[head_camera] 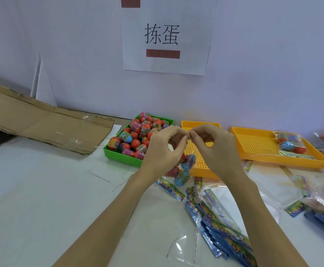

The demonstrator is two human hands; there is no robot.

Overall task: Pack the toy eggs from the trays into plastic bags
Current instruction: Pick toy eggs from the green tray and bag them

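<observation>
A clear plastic bag (184, 166) hangs between the two hands, above the middle of the table (41, 189). Inside it are a few toy eggs (182, 177) in blue and red, collected at the bottom; the lowest blue one stands nearly upright. The bag's long axis goes up and down, its mouth at the top. The left hand (164, 149) and the right hand (217, 149) meet at this mouth, and the fingers (182, 140) of both are curled and pinch the top edge.

Behind the left hand, a green tray (118, 154) is piled with many eggs. Behind the right hand stands a yellow tray (201, 166). A second yellow tray (257, 143), toward the right edge, holds one filled bag (290, 143). Empty printed bags (218, 220) lie at the near right.
</observation>
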